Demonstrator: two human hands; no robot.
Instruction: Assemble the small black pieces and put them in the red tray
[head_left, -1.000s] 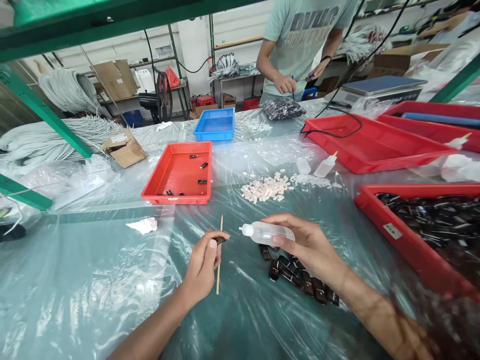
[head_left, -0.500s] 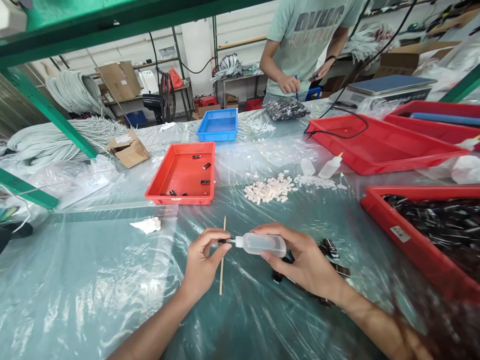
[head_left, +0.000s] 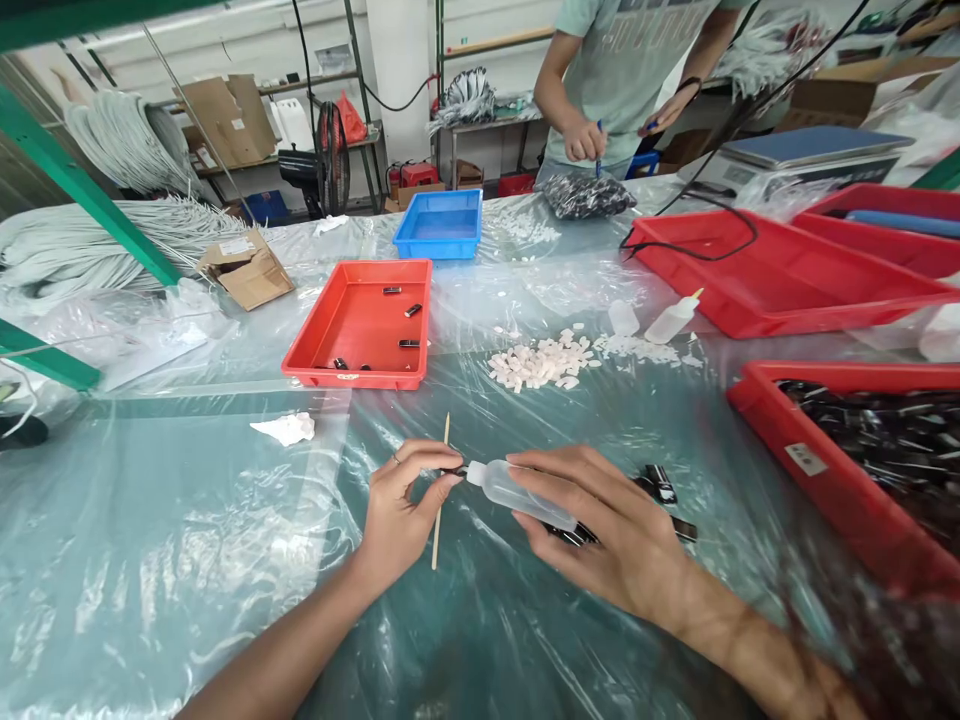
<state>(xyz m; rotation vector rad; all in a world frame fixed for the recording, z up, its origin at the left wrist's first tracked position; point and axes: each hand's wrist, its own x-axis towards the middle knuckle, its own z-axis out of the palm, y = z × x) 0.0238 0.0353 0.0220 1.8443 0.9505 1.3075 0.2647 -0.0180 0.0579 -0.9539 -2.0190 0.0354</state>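
Note:
Between thumb and fingers, my left hand (head_left: 405, 505) pinches a small black part (head_left: 454, 471), mostly hidden by the fingertips. My right hand (head_left: 611, 525) is wrapped round a translucent squeeze bottle (head_left: 517, 492), which lies nearly level with its white cap pointing left. The bottle's tip meets the black part at my left fingertips. Below them on the plastic sheet lies a thin wooden stick (head_left: 437, 535). Several shiny black pieces (head_left: 660, 484) lie under and beside my right hand, partly covered by it.
A red tray (head_left: 315, 372) with several black pieces stands ahead, a blue tray (head_left: 439, 246) behind it. White chips (head_left: 541, 362) are heaped in the middle. Another bottle (head_left: 673, 320) lies beyond. A red bin (head_left: 757, 400) of black parts sits right. A co-worker (head_left: 637, 80) stands opposite.
My view has tipped downward a little. My right fingers have shifted and spread along the bottle, whose base now tilts lower. The bottle's tip stays at the black part in my left hand.

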